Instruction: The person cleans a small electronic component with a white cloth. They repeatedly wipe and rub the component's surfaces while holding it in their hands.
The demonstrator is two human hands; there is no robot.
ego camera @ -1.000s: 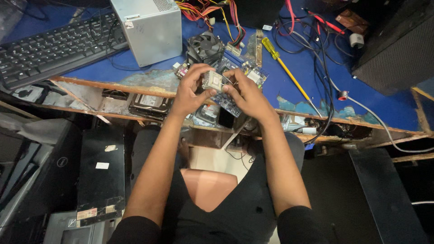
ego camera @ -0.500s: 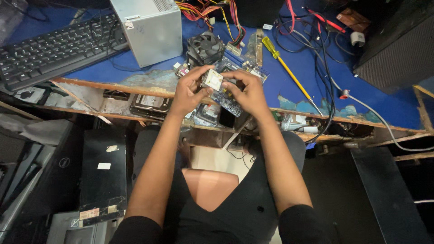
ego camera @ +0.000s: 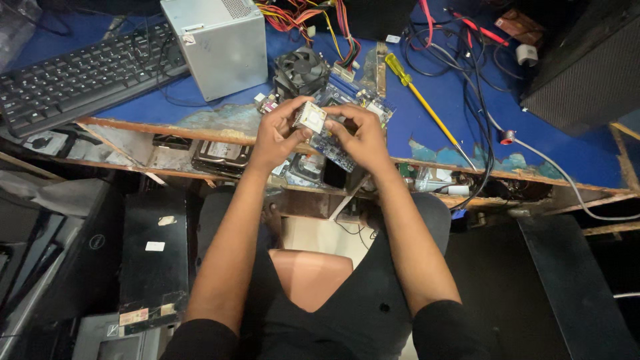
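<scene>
1. Head view is looking down on a worn blue desk point(ego camera: 427, 143) whose near edge is chipped to bare wood.
2. White rectangular labels are sitting on the black computer cases point(ego camera: 150, 257) standing under the desk's left end; one more torn label is lying lower on the same case.
3. Both hands are hovering over the middle of the near edge, holding a small square chip point(ego camera: 310, 117) with a pale, metallic, flat top.
4. Left hand point(ego camera: 277, 137) is curling its fingers around the chip's left side, thumb pressing on top.
5. Right hand point(ego camera: 363, 137) is pinching the chip's right edge, fingers bent inward, wrist resting above a blue circuit board point(ego camera: 347, 100).
6. A round black cooling fan point(ego camera: 301, 70) is sitting on that board, just behind the hands.
7. A grey metal box point(ego camera: 217, 43) is standing toward the far left, beside a black keyboard point(ego camera: 80, 73) at the left edge.
8. A yellow-handled screwdriver point(ego camera: 423, 107) is lying diagonally right of the board, near tangled black cables point(ego camera: 477, 87).
</scene>
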